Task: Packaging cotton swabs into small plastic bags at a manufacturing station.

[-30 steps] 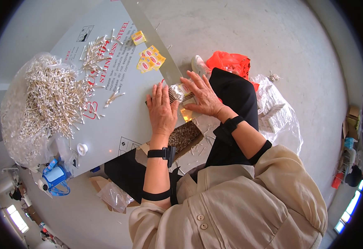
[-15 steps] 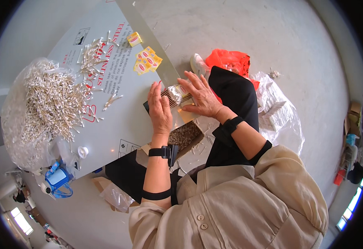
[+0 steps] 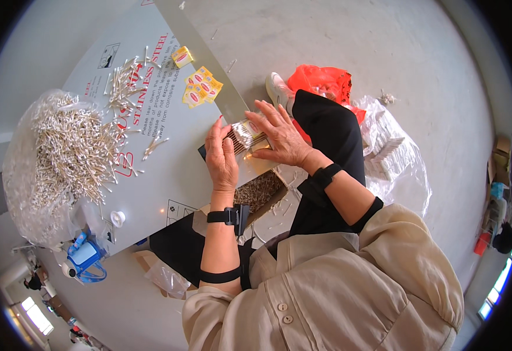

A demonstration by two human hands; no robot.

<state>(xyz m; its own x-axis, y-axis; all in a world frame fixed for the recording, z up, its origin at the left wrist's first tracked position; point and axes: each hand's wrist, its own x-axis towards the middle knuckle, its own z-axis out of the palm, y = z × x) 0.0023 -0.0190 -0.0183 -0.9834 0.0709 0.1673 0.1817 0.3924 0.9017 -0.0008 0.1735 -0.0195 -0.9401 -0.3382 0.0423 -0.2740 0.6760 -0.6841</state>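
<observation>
Between my hands, at the table's near right corner, lies a bundle of cotton swabs [image 3: 242, 136] with brown sticks and white tips. My left hand [image 3: 221, 164] stands against the bundle's left side, fingers stretched upward and thumb near the stick ends. Over the right side spreads my right hand [image 3: 286, 139], its long fingers at the far edge and its thumb at the near edge. Part of a pale, yellowish wrapper or label shows under these fingers; the palm hides the rest. A dark edge of something flat sticks out beneath the bundle.
A clear bag [image 3: 28, 175] heaped with loose swabs stands at the left of the metal table [image 3: 168, 169]. Yellow labels [image 3: 202, 88] and a small yellow box [image 3: 182, 57] lie farther off. Below the edge is a carton [image 3: 262, 193] of swabs; bags lie on the floor to the right.
The view has shifted slightly, so the table's items appear a little farther left. Both hands stay around the swab bundle, with little visible change in their pose.
</observation>
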